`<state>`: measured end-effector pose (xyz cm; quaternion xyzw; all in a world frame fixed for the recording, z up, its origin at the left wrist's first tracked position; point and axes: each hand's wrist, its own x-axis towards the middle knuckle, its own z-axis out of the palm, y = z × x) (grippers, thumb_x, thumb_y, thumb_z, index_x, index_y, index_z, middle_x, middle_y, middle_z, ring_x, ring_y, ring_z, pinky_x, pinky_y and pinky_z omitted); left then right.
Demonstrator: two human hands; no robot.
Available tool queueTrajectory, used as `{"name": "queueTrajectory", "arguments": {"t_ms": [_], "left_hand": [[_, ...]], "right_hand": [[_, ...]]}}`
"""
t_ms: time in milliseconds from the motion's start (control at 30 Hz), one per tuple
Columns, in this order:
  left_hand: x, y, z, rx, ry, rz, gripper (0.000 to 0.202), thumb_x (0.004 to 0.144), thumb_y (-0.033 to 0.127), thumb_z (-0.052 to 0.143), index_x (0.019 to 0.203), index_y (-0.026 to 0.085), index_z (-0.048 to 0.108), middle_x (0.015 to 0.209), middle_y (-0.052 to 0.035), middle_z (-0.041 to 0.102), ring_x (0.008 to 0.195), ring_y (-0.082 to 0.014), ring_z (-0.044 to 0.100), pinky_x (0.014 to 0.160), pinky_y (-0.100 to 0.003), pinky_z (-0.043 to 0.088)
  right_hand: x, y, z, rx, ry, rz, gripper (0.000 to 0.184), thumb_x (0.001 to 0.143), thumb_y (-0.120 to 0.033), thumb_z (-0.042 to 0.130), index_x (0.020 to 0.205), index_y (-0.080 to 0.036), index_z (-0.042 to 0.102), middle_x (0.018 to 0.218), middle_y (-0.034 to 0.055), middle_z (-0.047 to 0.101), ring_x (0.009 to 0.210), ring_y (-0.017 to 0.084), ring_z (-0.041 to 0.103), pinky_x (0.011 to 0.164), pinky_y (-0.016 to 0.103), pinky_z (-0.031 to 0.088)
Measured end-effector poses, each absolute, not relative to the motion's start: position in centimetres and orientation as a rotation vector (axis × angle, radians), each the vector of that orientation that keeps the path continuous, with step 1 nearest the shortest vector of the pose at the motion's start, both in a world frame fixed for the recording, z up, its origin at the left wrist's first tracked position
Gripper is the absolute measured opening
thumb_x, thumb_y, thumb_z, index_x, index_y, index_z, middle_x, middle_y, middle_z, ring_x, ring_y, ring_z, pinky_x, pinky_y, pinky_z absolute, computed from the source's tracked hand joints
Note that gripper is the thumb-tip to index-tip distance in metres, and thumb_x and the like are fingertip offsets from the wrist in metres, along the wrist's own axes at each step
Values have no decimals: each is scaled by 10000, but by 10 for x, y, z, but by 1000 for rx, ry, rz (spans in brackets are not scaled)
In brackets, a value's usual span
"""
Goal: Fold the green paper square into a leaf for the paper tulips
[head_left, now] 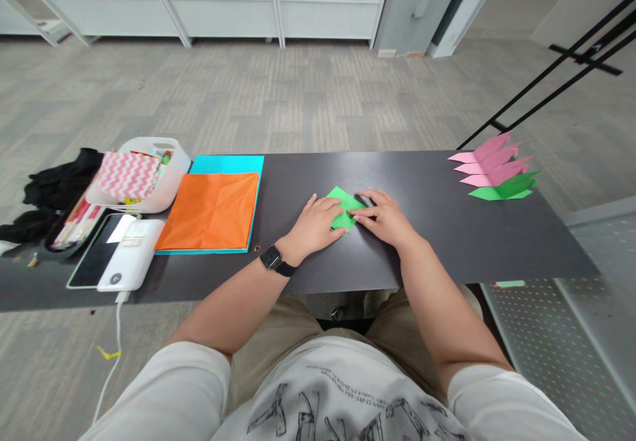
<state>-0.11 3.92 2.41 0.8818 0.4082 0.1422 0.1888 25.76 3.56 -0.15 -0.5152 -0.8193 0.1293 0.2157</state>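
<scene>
A small folded piece of green paper (pixel 340 197) lies on the dark table, turned so that a corner points away from me. My left hand (pixel 318 224) rests flat over its left side, fingers stretched out and thumb along the near edge. At the paper's right corner, my right hand (pixel 386 217) has its thumb and index finger together on the paper. Beneath the right hand's other fingers shows a dark shape (pixel 365 200), mostly hidden, that I cannot make out. Parts of the paper are covered by both hands.
Pink folded paper pieces (pixel 489 159) and a green one (pixel 504 188) stand at the right. Leftward lie orange paper (pixel 211 209) on blue sheets (pixel 228 163), a white basket (pixel 171 179), a cabled white power bank (pixel 132 255), a phone (pixel 94 259) and black cloth (pixel 62 179).
</scene>
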Motion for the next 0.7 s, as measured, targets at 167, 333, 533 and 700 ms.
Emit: {"name": "queueTrajectory", "arguments": {"t_ms": [167, 333, 533, 700], "left_hand": [[0, 38, 28, 2462, 1164, 367, 414, 994, 404, 736, 1371, 239, 692, 1607, -111, 602, 1538, -320, 501, 1376, -636, 224], [1, 37, 33, 2451, 1168, 337, 426, 993, 395, 735, 1391, 251, 683, 1627, -102, 584, 1553, -320, 482, 1378, -640, 216], [1, 36, 33, 2453, 1167, 343, 428, 989, 397, 747, 1381, 238, 681, 1625, -109, 588, 1549, -314, 489, 1373, -645, 224], [0, 37, 30, 2471, 1163, 370, 443, 1001, 406, 730, 1412, 255, 667, 1623, -99, 591, 1541, -306, 499, 1377, -627, 215]], "right_hand": [[260, 41, -5, -1444, -2245, 326, 239, 1034, -356, 703, 1198, -430, 860, 1548, 32, 648, 1483, 356, 532, 1246, 653, 416], [262, 50, -10, -1491, -2160, 285, 251, 1049, -364, 670, 1201, -436, 857, 1450, 52, 693, 1372, 329, 598, 1213, 634, 452], [257, 54, -12, -1563, -2061, 219, 267, 1048, -366, 644, 1186, -386, 872, 1370, 88, 716, 1303, 342, 619, 1161, 608, 486], [250, 53, -9, -1587, -1979, 148, 309, 1052, -386, 609, 1199, -319, 872, 1275, 128, 724, 1208, 323, 649, 1125, 559, 507]]}}
